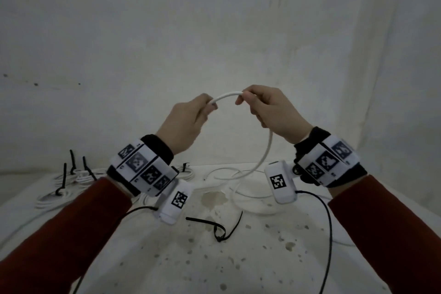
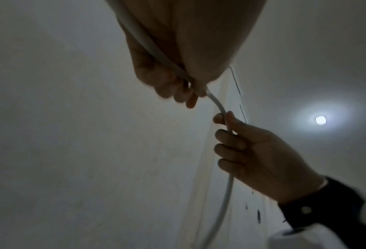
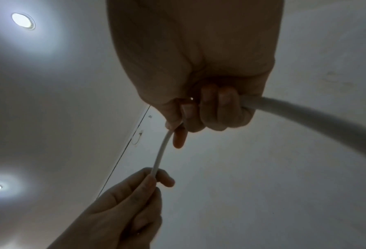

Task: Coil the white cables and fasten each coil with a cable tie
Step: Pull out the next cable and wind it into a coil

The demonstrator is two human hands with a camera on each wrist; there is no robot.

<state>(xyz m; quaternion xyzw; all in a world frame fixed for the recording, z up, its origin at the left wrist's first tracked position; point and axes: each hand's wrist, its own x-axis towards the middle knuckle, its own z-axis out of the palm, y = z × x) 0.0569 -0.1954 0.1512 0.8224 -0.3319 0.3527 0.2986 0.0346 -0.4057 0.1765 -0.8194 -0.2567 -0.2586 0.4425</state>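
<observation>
Both hands are raised above the table and hold one white cable (image 1: 228, 96) that arches between them. My left hand (image 1: 206, 105) pinches it near its end; in the left wrist view the cable (image 2: 217, 105) leaves my left hand (image 2: 186, 91) and runs to the right hand (image 2: 237, 143). My right hand (image 1: 245, 99) grips the cable with curled fingers. From there it hangs down in a curve (image 1: 266, 153) to loose loops (image 1: 248, 196) on the table. The right wrist view shows the cable (image 3: 161, 151) between my right hand (image 3: 184, 121) and the left hand (image 3: 154, 182).
A black cable tie (image 1: 219, 229), looped, lies on the stained white table (image 1: 262, 258) in front of me. Several coiled white cables with black ties (image 1: 71, 174) lie at the back left. Black wrist-camera leads (image 1: 327, 234) trail across the table.
</observation>
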